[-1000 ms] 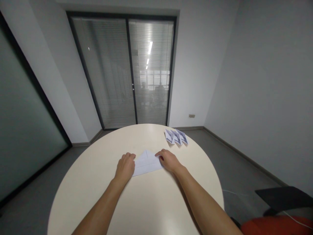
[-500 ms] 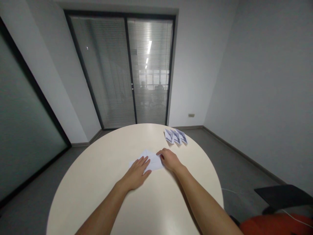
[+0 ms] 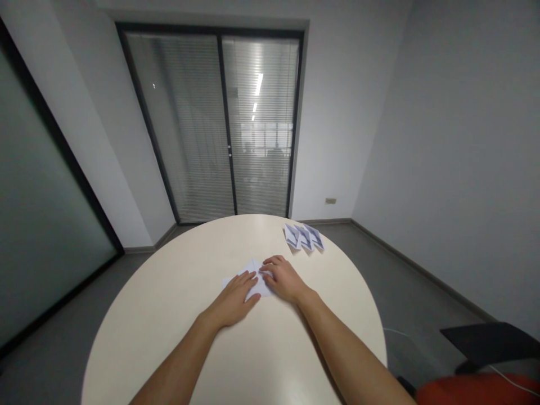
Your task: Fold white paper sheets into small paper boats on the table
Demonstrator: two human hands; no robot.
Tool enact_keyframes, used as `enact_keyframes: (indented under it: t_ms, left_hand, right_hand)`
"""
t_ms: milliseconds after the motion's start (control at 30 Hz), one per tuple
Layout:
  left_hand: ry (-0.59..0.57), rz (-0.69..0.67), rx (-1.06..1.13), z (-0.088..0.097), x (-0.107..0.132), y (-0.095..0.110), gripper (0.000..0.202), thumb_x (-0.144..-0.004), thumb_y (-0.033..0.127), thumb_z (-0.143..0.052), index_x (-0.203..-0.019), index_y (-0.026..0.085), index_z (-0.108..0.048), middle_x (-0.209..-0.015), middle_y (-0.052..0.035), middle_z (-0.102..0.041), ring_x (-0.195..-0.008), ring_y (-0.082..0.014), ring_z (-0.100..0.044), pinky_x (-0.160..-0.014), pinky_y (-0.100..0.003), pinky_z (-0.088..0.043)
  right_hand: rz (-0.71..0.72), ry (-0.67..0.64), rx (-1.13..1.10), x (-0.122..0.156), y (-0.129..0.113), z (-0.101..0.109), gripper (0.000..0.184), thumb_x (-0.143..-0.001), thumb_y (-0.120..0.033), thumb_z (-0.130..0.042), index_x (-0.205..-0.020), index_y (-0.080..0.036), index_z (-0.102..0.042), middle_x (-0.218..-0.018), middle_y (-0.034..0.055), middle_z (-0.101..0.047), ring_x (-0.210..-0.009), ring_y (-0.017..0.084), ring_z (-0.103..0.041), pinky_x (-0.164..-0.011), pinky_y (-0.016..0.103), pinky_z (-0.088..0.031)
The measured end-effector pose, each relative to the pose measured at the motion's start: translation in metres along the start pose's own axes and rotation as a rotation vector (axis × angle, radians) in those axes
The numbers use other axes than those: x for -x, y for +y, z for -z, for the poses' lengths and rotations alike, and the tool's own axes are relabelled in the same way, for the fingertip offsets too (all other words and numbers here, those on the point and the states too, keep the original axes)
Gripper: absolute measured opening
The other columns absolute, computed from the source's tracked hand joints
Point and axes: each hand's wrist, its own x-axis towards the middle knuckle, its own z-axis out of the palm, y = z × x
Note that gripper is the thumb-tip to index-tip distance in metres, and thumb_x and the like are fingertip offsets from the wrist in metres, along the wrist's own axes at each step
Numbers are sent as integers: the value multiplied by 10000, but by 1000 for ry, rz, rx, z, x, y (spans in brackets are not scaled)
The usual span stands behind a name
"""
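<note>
Spreading the left hand (image 3: 237,297) over the folded paper (image 3: 263,288) on the worktop (image 3: 169,306); curving the right hand (image 3: 286,280), thumb apart, over the paper's right side; ideally pressing evenly without shifting it.

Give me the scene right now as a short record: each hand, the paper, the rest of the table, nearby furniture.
left hand: spread palm-down over the paper's left part
right hand: over the paper's right part, thumb apart from fingers
white paper: creased, peak pointing away, partly hidden
folded papers: three, overlapping, near far-right edge
round table: pale top
chair: red seat, lower right
</note>
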Motion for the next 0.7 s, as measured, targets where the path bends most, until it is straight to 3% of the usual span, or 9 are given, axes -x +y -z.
enact_keyframes:
  t_ms: [100, 300, 567, 700]
  left_hand:
    - [48, -16, -1, 3, 0, 0, 459, -1010, 426, -453, -1385, 200, -589, -1524, -98, -517, -1430, -241, -446, -1223, -448, -302]
    - [140, -59, -61, 6, -3, 2, 392, -1034, 341, -398, -1266, 202, -682, -1387, -69, -643, -1311, -222, -544, -1175, -404, -375]
    - [136, -2, -128, 0, -2, -3, 452, -1037, 401, -378, -1357, 197, -622, -1461, -93, -582, -1375, -257, -488, -1193, -443, -342]
    - [131, 22, -133, -4, -2, -3, 475, -1026, 428, -393, -1387, 189, -590, -1512, -108, -529, -1421, -267, -441, -1208, -456, -314]
  right_hand:
    - [94, -55, -34, 1, 1, -7, 293, -950, -217, -547, -1162, -199, -748, -1261, 101, -690, -1247, 230, -555, -1159, 425, -338]
    - [116, -54, -80, 3, 8, -9, 282, -946, -234, -560, -1147, -184, -752, -1246, 118, -703, -1247, 213, -587, -1196, 443, -296]
    - [110, -66, -107, 4, 6, -6, 296, -888, -340, -672, -1130, -194, -759, -1266, 135, -694, -1242, 251, -596, -1172, 462, -331]
    - [95, -68, -99, 5, 8, -7, 296, -919, -367, -639, -1139, -208, -757, -1300, 138, -679, -1262, 254, -587, -1170, 471, -328]
